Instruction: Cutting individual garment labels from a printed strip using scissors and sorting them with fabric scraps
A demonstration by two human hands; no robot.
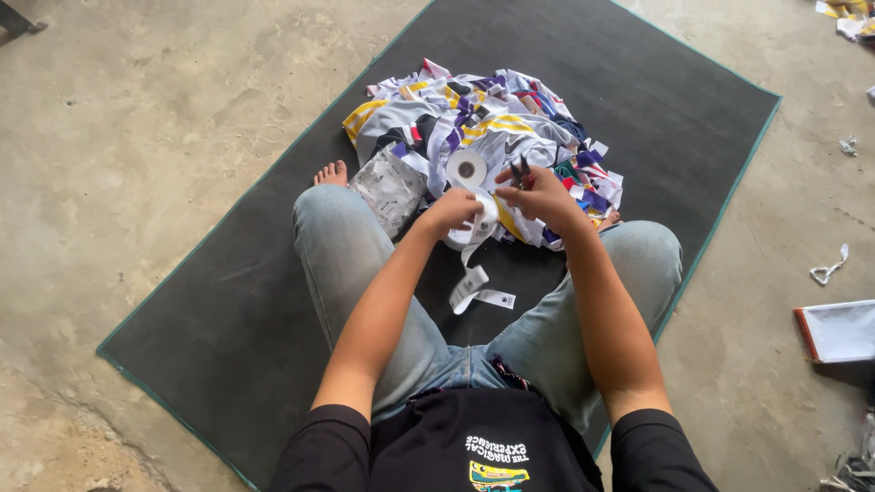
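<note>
I sit cross-legged in jeans on a dark mat (228, 328). My left hand (453, 210) grips a white roll of label tape (481, 228), and a printed strip (472, 287) hangs from it down onto the mat. My right hand (540, 193) holds small scissors (520, 171) with red and black handles, close beside the roll. Just beyond both hands lies a pile of white, yellow and purple garments (492, 128). A second white tape roll (466, 168) rests on the pile.
A clear plastic bag with a folded garment (390, 187) lies by my left knee. The mat has a green edge (729, 196); bare concrete floor surrounds it. A white sheet with a red edge (838, 330) and paper scraps (828, 269) lie to the right.
</note>
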